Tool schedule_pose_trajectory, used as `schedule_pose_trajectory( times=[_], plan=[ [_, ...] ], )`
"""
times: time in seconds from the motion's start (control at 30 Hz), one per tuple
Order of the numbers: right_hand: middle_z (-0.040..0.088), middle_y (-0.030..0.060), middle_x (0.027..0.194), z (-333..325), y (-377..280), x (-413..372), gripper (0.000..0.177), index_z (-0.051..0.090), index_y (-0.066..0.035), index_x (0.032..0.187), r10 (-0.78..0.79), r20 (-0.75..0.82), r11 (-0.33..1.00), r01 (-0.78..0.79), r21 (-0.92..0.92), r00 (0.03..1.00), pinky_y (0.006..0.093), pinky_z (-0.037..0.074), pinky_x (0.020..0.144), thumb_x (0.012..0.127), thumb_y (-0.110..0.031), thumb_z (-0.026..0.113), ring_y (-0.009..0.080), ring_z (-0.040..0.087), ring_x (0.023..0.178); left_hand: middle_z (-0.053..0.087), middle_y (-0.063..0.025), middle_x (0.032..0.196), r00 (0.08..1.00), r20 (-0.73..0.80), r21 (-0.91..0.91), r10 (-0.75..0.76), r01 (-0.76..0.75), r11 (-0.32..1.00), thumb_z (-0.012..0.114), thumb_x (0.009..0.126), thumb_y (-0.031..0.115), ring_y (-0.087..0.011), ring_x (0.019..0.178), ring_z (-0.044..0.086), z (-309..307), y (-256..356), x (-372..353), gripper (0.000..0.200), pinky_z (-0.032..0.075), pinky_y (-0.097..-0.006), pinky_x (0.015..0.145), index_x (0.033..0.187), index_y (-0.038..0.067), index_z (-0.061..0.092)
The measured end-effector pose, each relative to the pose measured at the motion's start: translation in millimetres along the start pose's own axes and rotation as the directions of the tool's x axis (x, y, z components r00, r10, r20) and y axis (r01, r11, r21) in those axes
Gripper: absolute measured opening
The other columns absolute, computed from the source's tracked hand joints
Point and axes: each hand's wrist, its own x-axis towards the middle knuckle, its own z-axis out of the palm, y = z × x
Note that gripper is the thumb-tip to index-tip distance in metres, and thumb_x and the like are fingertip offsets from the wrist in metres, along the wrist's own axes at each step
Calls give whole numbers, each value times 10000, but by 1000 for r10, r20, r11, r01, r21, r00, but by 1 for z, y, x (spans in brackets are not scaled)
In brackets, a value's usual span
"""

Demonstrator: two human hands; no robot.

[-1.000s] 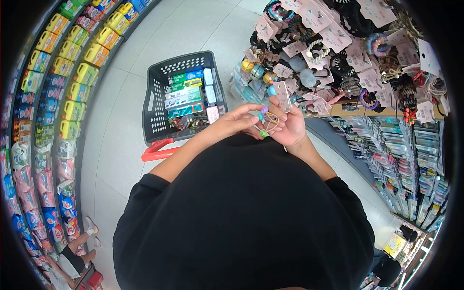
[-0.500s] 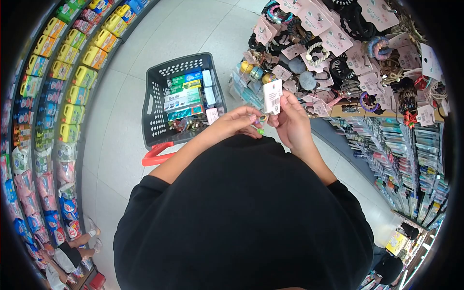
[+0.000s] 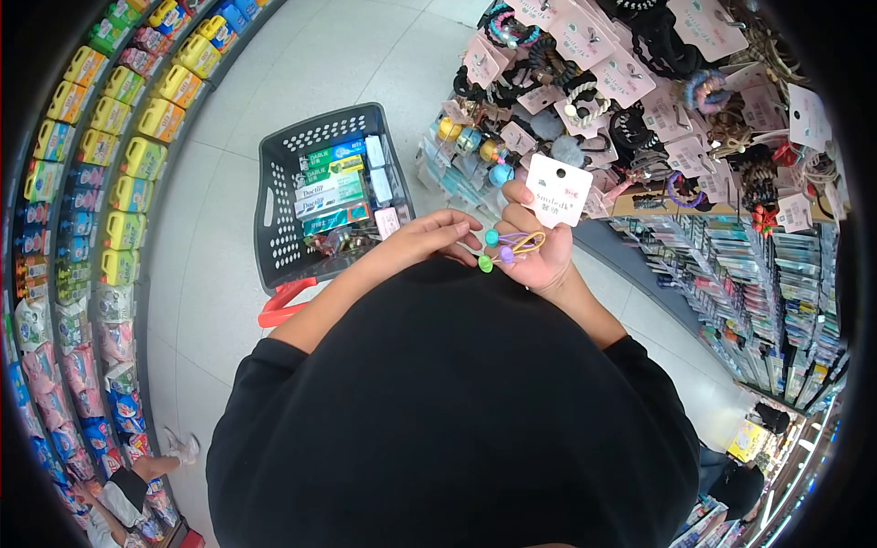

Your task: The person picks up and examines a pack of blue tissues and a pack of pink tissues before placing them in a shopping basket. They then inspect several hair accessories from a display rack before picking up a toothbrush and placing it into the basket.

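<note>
My right hand is closed on a white card with a hole at its top and printed text. Hair ties with yellow and purple bands and teal, purple and green beads hang from the card across the palm. My left hand is just left of the beads, its fingers curved and apart with nothing between them. Below and to the left of the hands, a dark basket with a red handle holds toothpaste boxes and other packs.
A rack of hair accessories on pink cards stands at upper right, above packaged goods. Shelves of yellow bottles curve along the left. Another person is at lower left, and a dark-clothed person at lower right.
The card has turned to show its front, and the hair ties now lie open to view at my right hand. My left hand has come away from them to the left.
</note>
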Motion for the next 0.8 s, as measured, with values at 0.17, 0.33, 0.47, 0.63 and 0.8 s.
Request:
schedule_pose_trajectory(
  times=[0.17, 0.33, 0.47, 0.63, 0.8],
  plan=[
    [405, -3, 645, -9, -2, 2, 230, 418, -94, 986, -41, -56, 991, 34, -126, 998, 290, 366, 625, 929, -315, 447, 135, 405, 632, 582, -94, 1032, 1000, -8, 3, -22, 22, 1000, 461, 959, 322, -188, 930, 624, -5, -1, 2, 404, 465, -284, 855, 1207, 4, 467],
    [498, 22, 711, -44, -12, -1, 171, 504, -56, 993, -300, -441, 827, 0, -563, 846, 275, 395, 616, 961, -202, 421, 135, 475, 640, 587, -69, 1016, 989, -127, 0, -79, 79, 997, 485, 946, 345, -149, 877, 607, -17, -12, 1, 362, 453, -253, 806, 1155, 51, 501],
    [561, 26, 783, -81, -18, -15, 177, 494, -65, 1039, -498, -612, 629, -230, -743, 615, 254, 411, 626, 966, -218, 443, 101, 509, 677, 591, -63, 1006, 968, -239, 54, -71, 87, 995, 503, 932, 347, -125, 846, 572, -39, -32, 0, 354, 432, -237, 777, 1136, 57, 515],
    [611, 64, 885, -94, -31, -9, 155, 472, -79, 1065, -682, -544, 419, -350, -838, 488, 263, 421, 661, 961, -189, 438, 118, 553, 769, 595, -62, 998, 928, -345, 92, -140, 182, 979, 521, 913, 353, -121, 855, 551, -53, -31, -1, 363, 427, -248, 782, 1112, 50, 531],
    [624, 79, 902, -102, -50, -2, 158, 459, -77, 1074, -759, -524, 404, -350, -845, 387, 263, 428, 658, 959, -184, 440, 117, 566, 772, 596, -60, 993, 933, -321, 127, -161, 211, 969, 537, 894, 373, -124, 854, 544, -53, -27, -2, 398, 423, -253, 779, 1116, 43, 532]
  ],
)
